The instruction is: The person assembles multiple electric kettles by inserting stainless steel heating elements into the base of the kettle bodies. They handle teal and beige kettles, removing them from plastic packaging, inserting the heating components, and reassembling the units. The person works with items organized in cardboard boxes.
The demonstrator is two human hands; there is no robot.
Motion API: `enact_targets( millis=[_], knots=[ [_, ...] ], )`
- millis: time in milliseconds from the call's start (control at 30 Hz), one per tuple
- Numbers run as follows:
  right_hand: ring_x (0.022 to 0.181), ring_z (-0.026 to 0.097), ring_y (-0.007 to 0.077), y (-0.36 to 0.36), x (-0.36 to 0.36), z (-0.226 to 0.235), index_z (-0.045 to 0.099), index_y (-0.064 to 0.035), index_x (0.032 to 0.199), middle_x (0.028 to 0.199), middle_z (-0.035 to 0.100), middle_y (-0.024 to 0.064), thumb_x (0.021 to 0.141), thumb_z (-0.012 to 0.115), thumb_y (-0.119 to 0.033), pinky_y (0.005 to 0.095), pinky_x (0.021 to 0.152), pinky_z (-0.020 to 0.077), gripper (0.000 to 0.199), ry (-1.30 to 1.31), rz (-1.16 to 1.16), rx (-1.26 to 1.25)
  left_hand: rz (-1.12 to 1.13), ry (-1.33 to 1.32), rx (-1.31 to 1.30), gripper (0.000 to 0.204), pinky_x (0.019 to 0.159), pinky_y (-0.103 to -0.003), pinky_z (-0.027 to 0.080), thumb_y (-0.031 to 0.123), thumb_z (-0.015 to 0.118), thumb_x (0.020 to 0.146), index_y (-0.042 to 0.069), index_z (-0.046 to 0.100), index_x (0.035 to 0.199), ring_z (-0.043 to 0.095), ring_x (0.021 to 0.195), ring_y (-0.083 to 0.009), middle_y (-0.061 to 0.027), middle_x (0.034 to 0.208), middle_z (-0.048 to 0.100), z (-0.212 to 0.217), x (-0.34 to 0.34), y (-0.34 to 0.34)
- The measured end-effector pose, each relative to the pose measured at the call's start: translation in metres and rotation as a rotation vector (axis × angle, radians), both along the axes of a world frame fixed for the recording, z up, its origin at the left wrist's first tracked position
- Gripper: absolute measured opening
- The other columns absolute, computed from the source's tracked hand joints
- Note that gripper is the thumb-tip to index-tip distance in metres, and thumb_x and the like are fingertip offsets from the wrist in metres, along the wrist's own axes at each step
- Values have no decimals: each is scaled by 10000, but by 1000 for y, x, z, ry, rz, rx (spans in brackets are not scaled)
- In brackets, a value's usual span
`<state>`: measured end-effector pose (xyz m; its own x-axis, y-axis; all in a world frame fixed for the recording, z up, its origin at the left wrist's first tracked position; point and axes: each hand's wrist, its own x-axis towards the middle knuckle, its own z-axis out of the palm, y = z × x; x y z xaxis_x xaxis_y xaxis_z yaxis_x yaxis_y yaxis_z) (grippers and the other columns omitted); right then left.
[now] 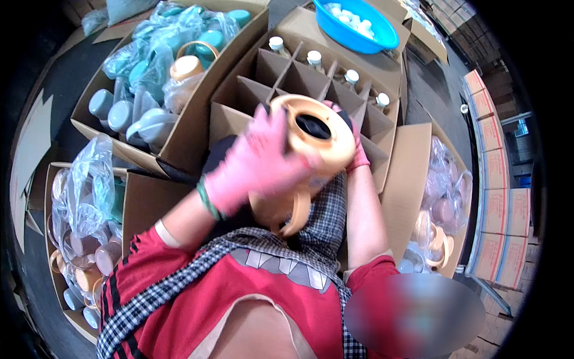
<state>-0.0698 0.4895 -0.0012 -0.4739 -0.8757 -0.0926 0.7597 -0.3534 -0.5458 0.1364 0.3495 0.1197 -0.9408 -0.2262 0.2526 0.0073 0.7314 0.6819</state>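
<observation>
Between both hands, over my lap, is a peach-orange plastic jug (332,152), tilted so that its round opening with a dark inside faces up. Its curved handle hangs toward my body. My left hand (257,157), in a pink glove, presses against the near left side with its fingers bent around it; motion blurs it slightly. On the far right side, my right hand (357,146), also gloved in pink, grips the jug and is partly hidden by it. Just beyond stands a divided cardboard box (239,122), with white-capped bottles (314,58) along its far cells.
A blue basin (382,43) of small white pieces sits beyond the divided box. Cartons of bagged teal, grey and peach plastic containers (156,128) flank me at left; another open carton (409,164) is at right. Stacked cartons (493,167) line the right side.
</observation>
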Motion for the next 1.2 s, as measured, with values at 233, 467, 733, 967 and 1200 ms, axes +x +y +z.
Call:
enact_targets(
  millis=[233,467,733,967,1200],
  knots=[
    [1098,419,201,-32,95,36,382,16,1223,1188,435,141,886,424,-401,322,963,309,538,456,-721,406,37,106,1166,472,822,-339,418,426,448,862,-9,501,1037,539,908,-227,-131,931,557,-55,-37,-95],
    [831,522,150,-2,18,-4,504,-9,1058,948,566,93,875,407,-465,283,821,414,501,413,-468,624,-60,316,-291,548,898,-421,357,331,567,718,-22,458,1123,395,1066,-416,-261,1121,414,-7,17,-12],
    [1011,487,178,-8,74,52,443,37,1130,1082,519,116,872,367,-509,305,913,363,609,475,-467,321,-35,334,115,657,971,-440,274,407,598,721,-17,408,1185,318,1158,-420,-271,1248,321,-31,-1,-26],
    [1058,455,226,-28,78,94,361,30,1209,1148,468,158,876,310,-532,320,919,358,655,501,-599,353,-429,286,-456,874,967,-494,246,465,717,536,67,404,1247,348,1163,-375,-165,1213,411,-2,-5,-58],
    [890,526,174,-36,95,71,546,-20,940,898,555,95,849,522,-309,297,819,398,304,1216,-766,597,-159,59,903,415,858,-312,371,311,471,838,9,461,1123,453,1050,-214,-158,1158,454,-52,-46,-82]
  ],
)
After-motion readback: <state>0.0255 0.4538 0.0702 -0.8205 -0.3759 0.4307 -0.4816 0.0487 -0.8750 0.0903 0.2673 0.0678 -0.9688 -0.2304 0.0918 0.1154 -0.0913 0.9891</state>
